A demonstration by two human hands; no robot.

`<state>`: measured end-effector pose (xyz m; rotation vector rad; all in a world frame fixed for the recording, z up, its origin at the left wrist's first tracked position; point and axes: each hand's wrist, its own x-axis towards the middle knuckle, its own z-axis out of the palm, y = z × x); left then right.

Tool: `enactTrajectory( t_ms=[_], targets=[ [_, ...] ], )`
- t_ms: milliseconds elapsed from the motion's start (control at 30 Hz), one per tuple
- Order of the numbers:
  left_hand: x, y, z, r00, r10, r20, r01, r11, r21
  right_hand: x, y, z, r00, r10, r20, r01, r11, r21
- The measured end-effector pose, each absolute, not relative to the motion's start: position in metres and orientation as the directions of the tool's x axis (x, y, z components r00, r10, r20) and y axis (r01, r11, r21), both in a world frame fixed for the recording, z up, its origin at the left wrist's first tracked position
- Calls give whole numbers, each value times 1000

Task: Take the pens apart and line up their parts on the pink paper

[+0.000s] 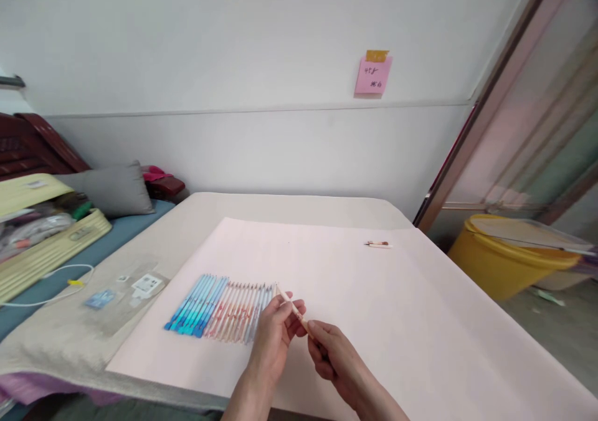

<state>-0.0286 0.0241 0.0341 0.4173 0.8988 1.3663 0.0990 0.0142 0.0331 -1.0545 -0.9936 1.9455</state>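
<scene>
Between my two hands, above the white sheet (pixel 374 321), is a slim pale pen (pixel 292 307), tilted with its tip up and to the left. My left hand (pixel 275 331) pinches it along the barrel. At its lower end the fingers of my right hand (pixel 334 352) are closed round it, hiding that end. Just left of my left hand lies a row of pens: several blue ones (pixel 199 306) at the left, then several pale ones with reddish prints (pixel 236 312). Part of the row's right end is covered by my left hand. Farther off to the right lies a short pen piece (pixel 378 245) with a dark tip.
Clear plastic packaging (pixel 135 290) with labels lies left of the sheet on the beige cloth (pixel 47 340). Beyond it are a yellow box (pixel 88 231), a white cable (pixel 60 296) and a grey pillow (pixel 116 190). A yellow bin (pixel 499 265) stands at the right. A pink note (pixel 374 75) is taped to the wall.
</scene>
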Motion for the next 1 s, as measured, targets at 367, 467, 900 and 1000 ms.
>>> enactTrajectory(
  t_ms=[367,467,900,1000],
  targets=[
    [-27,18,48,55,967,-248,-615,228,754,99,9,36,-467,837,-286,-295,-453,-841],
    [-24,17,51,129,966,-222,-606,254,754,99,7,37,-494,818,-296,-369,-505,-780],
    [-27,22,41,-85,968,-238,-560,151,814,93,2,38,-264,956,-127,165,-85,-983],
    [-27,23,37,-148,952,-267,-531,152,834,92,0,33,-206,978,18,340,89,-936]
  ],
)
